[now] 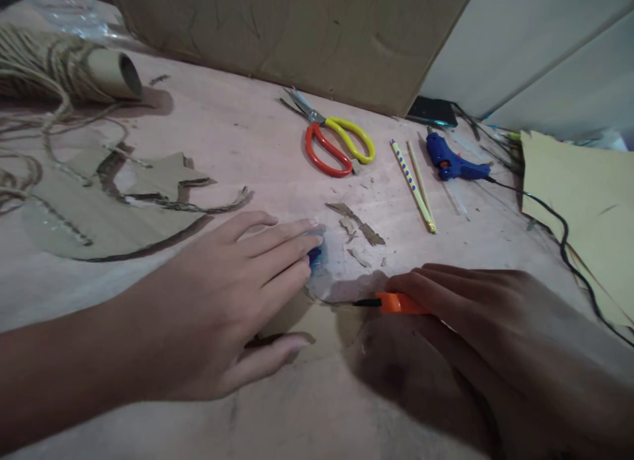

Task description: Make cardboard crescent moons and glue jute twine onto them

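The cardboard piece [317, 324] is being pinned flat on the table [238, 136] at six o'clock of the view, between the two hands. A large cardboard offcut [99, 209] with ragged cut edges is lying at nine o'clock, so some cutting is judged already done, while the piece under the hands is only being scored along its upper edge and much appears left. The left hand [222, 308] is being spread wide and pressed down, its fingertips being rested on a small blue thing [315, 254] that cannot be made out clearly. The right hand [490, 314] is being closed around an orange craft knife [396, 303], the dark blade being pointed toward nine o'clock. Scissors [337, 139], a blue glue gun [453, 161] and a pencil [413, 184] are lying untouched at one o'clock. Small scraps [359, 229] are lying just above the cut.
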`<state>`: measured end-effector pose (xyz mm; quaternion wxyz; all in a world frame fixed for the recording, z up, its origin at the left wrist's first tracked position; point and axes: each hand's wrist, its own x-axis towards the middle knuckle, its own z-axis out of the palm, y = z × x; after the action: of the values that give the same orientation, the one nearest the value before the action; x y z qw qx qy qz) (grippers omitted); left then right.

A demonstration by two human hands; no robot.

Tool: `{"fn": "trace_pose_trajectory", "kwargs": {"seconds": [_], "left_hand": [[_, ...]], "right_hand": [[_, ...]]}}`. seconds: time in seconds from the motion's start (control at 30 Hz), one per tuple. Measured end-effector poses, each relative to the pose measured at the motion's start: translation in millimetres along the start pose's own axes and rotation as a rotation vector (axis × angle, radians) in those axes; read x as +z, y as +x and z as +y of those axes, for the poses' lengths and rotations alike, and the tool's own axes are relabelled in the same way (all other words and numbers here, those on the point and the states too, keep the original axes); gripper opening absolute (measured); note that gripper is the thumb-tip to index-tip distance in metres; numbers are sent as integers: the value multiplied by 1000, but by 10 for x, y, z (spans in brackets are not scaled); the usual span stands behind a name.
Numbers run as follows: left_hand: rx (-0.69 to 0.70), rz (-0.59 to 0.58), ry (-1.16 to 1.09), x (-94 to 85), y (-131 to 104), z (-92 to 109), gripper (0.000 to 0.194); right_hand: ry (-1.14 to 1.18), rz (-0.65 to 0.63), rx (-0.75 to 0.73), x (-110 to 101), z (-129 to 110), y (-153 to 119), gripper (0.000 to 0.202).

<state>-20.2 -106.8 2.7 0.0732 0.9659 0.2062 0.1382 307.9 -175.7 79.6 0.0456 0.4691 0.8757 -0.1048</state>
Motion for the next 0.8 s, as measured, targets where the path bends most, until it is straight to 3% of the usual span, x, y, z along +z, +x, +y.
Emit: {"fn": "trace_pose_trajectory", "kwargs": {"seconds": [0.17,0.33,0.43,0.53,0.67,0.8], "left_hand": [[-23,26,-109,17,-28,1,46],[-70,0,-42,72,-58,28,57],[-92,56,-41,132,-72,42,63],[-67,109,-51,211,-95,15,63],[-24,94,-70,274,-99,-2,66],[14,29,-69,252,-39,32,76]], "right_hand": [[-17,63,-26,-24,-130,85,35],[-65,75,-101,-32,-164,148,32],[-75,63,-125,-25,-162,170,29],[-102,63,-120,-18,-176,163,27],[-153,93,-134,-16,-222,127,24],[-308,127,-226,-20,-299,102,43]]}}
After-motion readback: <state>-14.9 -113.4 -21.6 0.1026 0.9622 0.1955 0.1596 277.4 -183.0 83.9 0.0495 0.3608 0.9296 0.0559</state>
